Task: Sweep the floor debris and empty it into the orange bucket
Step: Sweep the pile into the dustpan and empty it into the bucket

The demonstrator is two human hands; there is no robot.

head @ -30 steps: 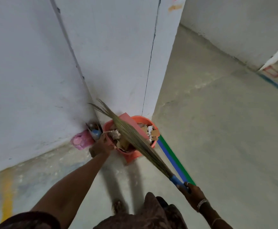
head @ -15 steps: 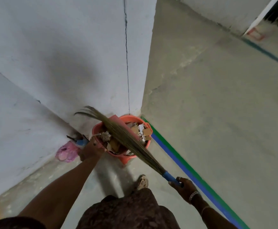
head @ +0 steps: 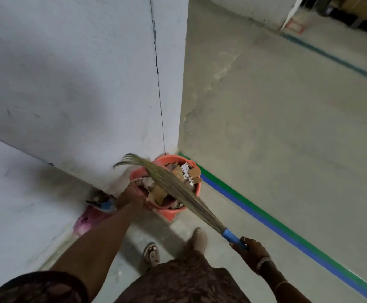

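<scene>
A round orange plastic bucket (head: 169, 212), filled with cardboard and paper debris (head: 189, 172), is set on the concrete floor (head: 287, 149) against the white pillar's (head: 90, 84) corner. A pink plastic dustpan (head: 142, 171) tipped at its left rim is gripped by the left hand (head: 130, 194), fingers curled. A blue-handled grass broom (head: 178, 189) is laid across the bucket, its handle clasped by the right hand (head: 251, 251).

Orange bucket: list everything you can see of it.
The orange bucket looks like plastic, round and upright on the concrete floor, at the corner of the white pillar and beside the green and blue floor stripes. It is heaped with debris: cardboard scraps, paper, rubble. The left hand grips its near-left rim. The broom crosses over its top, blue handle in the right hand.
</scene>
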